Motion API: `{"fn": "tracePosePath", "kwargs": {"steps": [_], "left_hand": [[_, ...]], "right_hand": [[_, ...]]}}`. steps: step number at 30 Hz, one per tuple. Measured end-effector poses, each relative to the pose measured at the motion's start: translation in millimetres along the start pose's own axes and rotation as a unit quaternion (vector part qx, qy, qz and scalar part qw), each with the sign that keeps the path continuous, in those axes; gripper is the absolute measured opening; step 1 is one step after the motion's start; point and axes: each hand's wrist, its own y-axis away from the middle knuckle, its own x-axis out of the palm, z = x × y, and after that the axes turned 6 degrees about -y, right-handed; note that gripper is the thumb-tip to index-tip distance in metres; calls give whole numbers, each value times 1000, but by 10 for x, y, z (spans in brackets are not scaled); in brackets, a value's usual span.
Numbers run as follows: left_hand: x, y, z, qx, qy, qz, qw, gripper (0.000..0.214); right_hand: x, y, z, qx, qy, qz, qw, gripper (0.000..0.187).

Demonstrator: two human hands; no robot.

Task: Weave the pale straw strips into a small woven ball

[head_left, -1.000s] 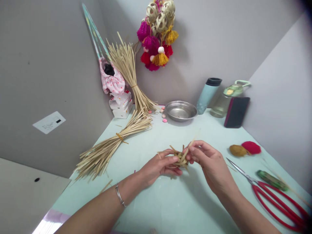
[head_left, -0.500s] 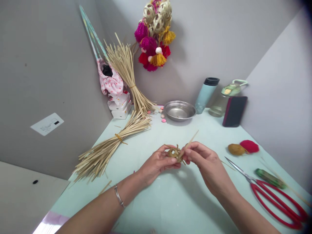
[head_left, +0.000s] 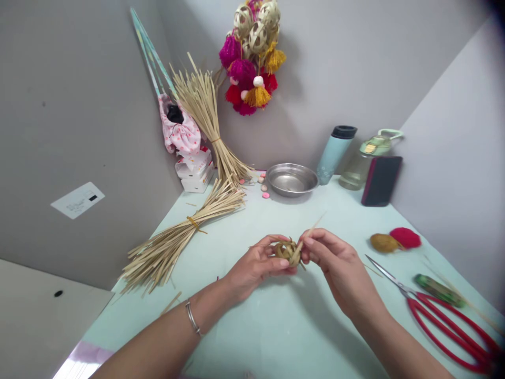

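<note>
A small openwork ball woven from tan strips [head_left: 291,253] is held above the table in front of me. My left hand [head_left: 260,263] is closed around its left side, thumb in front and fingers behind and below. At the ball's right side my right hand [head_left: 331,258] pinches a thin flat straw strip [head_left: 313,229], whose free end points up and to the right. The strip's lower end meets the weave; exactly where it passes through is too small to tell. The fingers hide part of the ball.
Tied straw bundles lie at left [head_left: 185,226] and lean on the wall [head_left: 215,126]. Behind are a steel bowl [head_left: 292,180], a tumbler [head_left: 335,155], a water bottle [head_left: 357,168] and a phone [head_left: 382,181]. Red-handled scissors [head_left: 437,316] and yarn balls [head_left: 405,238] lie right.
The woven ball has turned slightly between my fingers and shifted a little to the right. Less of the strip's free end shows above my right hand.
</note>
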Motion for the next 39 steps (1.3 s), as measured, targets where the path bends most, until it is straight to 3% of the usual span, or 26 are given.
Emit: {"fn": "tracePosePath", "kwargs": {"steps": [9, 20, 39], "left_hand": [[-20, -4, 5, -6, 25, 9, 1000, 42], [-1, 5, -8, 1, -17, -33, 999, 44], [-4, -2, -36, -4, 62, -33, 998, 35]], "right_hand": [[30, -4, 34, 34, -41, -4, 999, 15], [56, 34, 48, 6, -51, 5, 999, 16], [22, 11, 37, 47, -95, 22, 994, 15]]}}
